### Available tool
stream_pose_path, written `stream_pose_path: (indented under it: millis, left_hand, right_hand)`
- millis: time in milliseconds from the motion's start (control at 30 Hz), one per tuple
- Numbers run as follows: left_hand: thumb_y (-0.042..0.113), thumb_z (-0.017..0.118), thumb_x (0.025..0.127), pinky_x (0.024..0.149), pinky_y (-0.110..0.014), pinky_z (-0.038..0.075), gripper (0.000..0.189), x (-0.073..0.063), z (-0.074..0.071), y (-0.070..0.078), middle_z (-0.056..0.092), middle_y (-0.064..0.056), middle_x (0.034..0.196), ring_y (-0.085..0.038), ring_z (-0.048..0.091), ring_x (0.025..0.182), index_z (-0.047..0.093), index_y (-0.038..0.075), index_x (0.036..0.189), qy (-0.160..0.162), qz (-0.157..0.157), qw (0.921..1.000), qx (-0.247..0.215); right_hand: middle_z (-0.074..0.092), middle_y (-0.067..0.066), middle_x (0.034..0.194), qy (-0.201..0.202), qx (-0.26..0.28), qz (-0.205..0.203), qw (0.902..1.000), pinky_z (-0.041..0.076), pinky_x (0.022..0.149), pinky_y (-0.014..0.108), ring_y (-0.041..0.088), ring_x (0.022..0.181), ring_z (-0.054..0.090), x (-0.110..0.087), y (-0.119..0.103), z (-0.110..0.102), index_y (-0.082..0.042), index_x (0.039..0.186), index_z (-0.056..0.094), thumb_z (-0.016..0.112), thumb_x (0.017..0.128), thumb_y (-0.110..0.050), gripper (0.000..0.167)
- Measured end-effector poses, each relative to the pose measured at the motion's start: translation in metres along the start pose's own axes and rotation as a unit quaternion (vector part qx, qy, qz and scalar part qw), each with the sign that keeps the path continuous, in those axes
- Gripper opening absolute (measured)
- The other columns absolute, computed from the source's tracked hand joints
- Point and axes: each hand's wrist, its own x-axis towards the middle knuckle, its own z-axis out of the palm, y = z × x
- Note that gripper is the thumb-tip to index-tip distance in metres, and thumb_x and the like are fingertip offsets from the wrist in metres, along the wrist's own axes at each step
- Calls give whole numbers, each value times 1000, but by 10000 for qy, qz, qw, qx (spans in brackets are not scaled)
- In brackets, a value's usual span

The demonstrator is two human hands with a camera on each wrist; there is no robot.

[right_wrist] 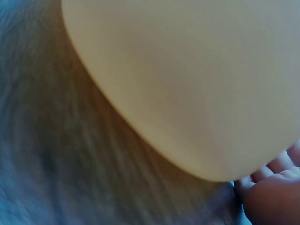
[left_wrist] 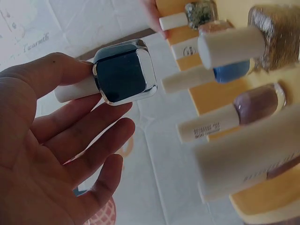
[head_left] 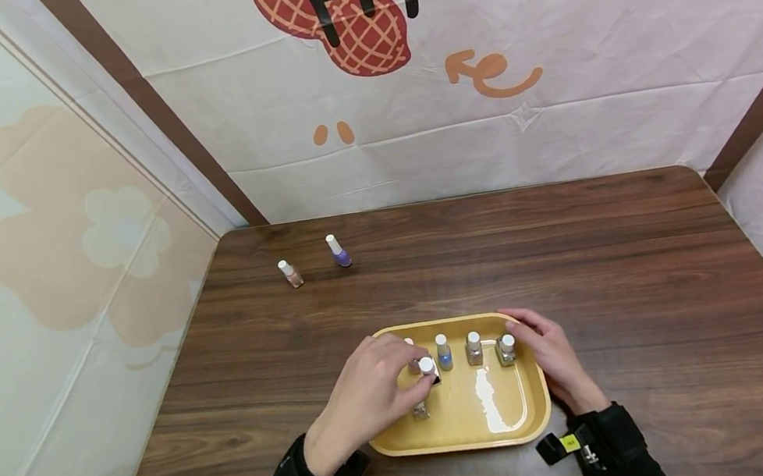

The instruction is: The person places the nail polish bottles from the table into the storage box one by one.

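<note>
In the head view my left hand (head_left: 370, 388) is over the left side of a yellow tray (head_left: 461, 441). Its thumb and fingers pinch a nail polish bottle (left_wrist: 122, 75), dark teal with a white cap, and the other fingers spread loosely in the left wrist view. Around it in the tray are a blue nail polish bottle (head_left: 444, 356), a glittery one (head_left: 474, 351) and several more, partly hidden by the hand. My right hand (head_left: 556, 359) holds the tray's right rim near the far corner, close to a dark-flecked bottle (head_left: 506, 351).
Toward the back left of the wooden table (head_left: 638, 256) lie a purple nail polish bottle (head_left: 340, 255) and a pinkish-brown one (head_left: 291, 274). A printed white cloth (head_left: 414, 156) hangs behind the table, and a pale flowered panel (head_left: 74, 265) stands on the left.
</note>
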Motion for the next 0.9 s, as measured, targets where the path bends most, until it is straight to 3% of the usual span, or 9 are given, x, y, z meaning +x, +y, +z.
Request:
stream_pose_path:
  millis: [167,500,900]
  left_hand:
    - [26,79,76,73,-26,46,14,-3,5,5,69,11,77,-5,59,77,72,18,85,-92,41,9999,-38]
    - [30,77,79,66,-20,36,10,-11,17,13,65,15,76,-3,50,73,71,22,82,-437,-71,9990,40]
    - [30,78,78,74,-28,43,14,-15,41,12,71,8,81,-6,62,78,72,19,84,-609,-55,9981,-6]
  right_hand:
    - [64,-6,111,8,50,-13,10000,54,84,23,6,99,64,0,-1,1,3,130,54,61,95,-28,47]
    - [64,-7,109,-18,129,-56,9999,54,84,23,6,98,64,0,-1,1,3,129,55,61,96,-26,45]
    - [65,-8,108,61,79,27,9999,53,84,23,6,98,64,-1,-3,2,4,130,54,62,95,-27,48]
